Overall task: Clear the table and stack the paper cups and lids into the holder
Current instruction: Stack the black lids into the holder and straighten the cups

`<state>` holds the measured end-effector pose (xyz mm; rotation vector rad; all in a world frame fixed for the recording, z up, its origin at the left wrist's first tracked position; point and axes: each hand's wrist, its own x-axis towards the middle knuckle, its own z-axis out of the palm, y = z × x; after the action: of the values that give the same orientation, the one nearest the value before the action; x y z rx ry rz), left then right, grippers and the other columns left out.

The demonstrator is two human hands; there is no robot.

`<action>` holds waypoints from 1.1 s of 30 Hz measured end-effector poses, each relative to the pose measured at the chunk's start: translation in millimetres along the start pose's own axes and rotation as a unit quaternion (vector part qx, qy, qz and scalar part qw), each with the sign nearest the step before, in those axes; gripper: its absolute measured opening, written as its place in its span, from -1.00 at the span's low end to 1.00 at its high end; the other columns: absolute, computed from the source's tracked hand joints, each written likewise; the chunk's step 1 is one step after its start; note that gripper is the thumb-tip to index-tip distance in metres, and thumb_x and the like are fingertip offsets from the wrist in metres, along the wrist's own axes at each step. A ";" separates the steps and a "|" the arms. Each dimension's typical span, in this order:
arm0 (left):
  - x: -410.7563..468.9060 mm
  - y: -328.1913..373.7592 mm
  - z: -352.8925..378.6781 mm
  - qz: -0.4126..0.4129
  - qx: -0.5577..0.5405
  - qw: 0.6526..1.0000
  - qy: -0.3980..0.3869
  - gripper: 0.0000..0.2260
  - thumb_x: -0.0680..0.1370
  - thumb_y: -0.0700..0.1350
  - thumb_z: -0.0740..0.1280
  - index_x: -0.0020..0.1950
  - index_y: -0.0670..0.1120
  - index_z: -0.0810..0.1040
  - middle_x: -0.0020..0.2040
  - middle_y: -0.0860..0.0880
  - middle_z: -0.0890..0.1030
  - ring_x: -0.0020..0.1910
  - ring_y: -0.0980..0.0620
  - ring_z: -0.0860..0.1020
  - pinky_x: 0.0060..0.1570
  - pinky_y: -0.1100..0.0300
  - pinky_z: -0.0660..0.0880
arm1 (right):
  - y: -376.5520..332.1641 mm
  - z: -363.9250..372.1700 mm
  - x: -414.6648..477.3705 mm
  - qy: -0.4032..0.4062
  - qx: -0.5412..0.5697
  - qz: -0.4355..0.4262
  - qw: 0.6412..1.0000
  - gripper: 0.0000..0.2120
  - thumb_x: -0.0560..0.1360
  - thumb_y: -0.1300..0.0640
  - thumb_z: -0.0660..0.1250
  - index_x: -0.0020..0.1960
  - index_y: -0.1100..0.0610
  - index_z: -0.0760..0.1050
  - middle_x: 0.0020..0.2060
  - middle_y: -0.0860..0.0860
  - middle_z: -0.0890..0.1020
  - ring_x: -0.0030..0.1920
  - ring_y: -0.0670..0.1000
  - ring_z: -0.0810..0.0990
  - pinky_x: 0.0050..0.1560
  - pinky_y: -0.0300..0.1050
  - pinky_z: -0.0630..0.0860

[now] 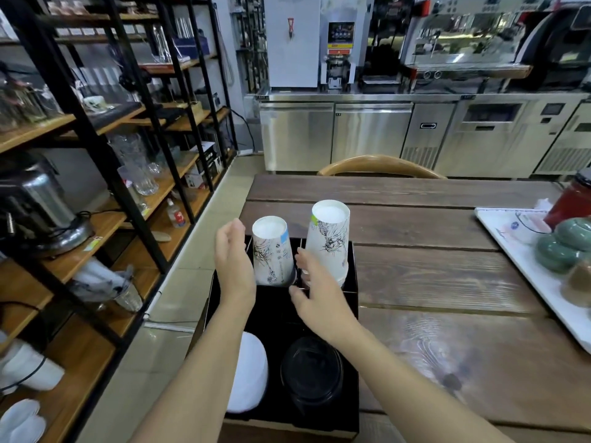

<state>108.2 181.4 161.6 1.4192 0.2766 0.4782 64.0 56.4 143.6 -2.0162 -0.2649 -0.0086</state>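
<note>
A black holder (350, 302) sits at the left end of the wooden table (447, 282). Two upside-down stacks of printed white paper cups stand in its far slots: a shorter left stack (271, 251) and a taller right stack (329, 241). White lids (251, 375) and black lids (311, 375) fill the near slots. My left hand (232, 260) is flat and open just left of the shorter stack, apart from it. My right hand (315, 295) is open with spread fingers between the two stacks, fingertips near the taller one's base.
A white tray (511, 244) with green ceramic cups and a red jar lies at the table's right edge. A chair back (380, 166) stands beyond the table. Black-framed shelves with glassware and appliances line the left side; steel counters lie at the back.
</note>
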 end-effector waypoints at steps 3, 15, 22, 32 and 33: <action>15.6 -6.1 -5.6 -0.062 0.008 0.995 -0.076 -0.53 0.63 0.13 0.02 0.47 -0.04 0.27 0.46 -0.04 0.36 0.46 0.03 0.29 0.39 0.18 0.21 | 3.4 20.7 10.2 -0.067 0.029 0.027 0.997 -0.24 0.40 0.34 0.25 0.49 -0.02 0.01 0.34 -0.34 0.28 0.35 -0.38 0.22 0.36 -0.49 0.11; 12.5 -9.5 -12.7 -0.123 0.048 0.970 -0.202 -0.57 0.60 0.19 -0.01 0.45 0.17 0.28 0.40 0.07 0.42 0.14 0.25 0.46 -0.07 0.38 0.42 | 20.2 51.1 41.2 -0.042 -0.003 0.058 0.997 0.03 0.15 -0.08 0.32 0.49 -0.06 -0.15 0.51 0.04 0.15 0.52 0.05 0.13 0.44 0.17 0.22; 8.6 -28.2 -22.0 -0.086 0.129 0.965 -0.209 -0.48 0.36 0.44 0.15 0.32 0.44 0.30 0.37 0.16 0.46 0.35 0.10 0.43 0.38 -0.09 0.33 | 9.7 28.9 39.4 -0.070 0.062 0.041 0.995 -0.10 0.35 0.39 0.34 0.49 0.01 -0.08 0.21 -0.32 0.35 0.41 -0.13 0.27 0.50 -0.13 0.17; -19.9 -31.0 -28.0 -0.043 0.132 0.984 -0.114 -0.61 0.60 -0.02 0.21 0.41 -0.06 0.36 0.26 0.04 0.49 0.24 0.15 0.47 0.25 0.24 0.37 | 8.5 12.9 14.0 0.037 0.028 0.044 0.998 -0.59 0.45 0.37 0.28 0.26 0.15 0.36 0.02 -0.12 0.47 0.06 -0.27 0.46 0.13 -0.41 0.37; -27.7 -34.3 -29.9 -0.031 0.147 0.984 -0.094 -0.67 0.59 -0.08 0.23 0.35 -0.11 0.43 0.20 0.01 0.53 0.22 0.10 0.49 0.23 0.23 0.39 | 11.4 9.8 9.2 0.041 0.000 0.059 0.997 -0.66 0.49 0.32 0.28 0.25 0.19 0.41 0.06 -0.04 0.49 0.10 -0.13 0.48 0.14 -0.32 0.37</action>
<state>75.4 191.8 120.9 1.7266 0.2437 0.2554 74.1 62.0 130.2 -2.0236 -0.0928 -0.0161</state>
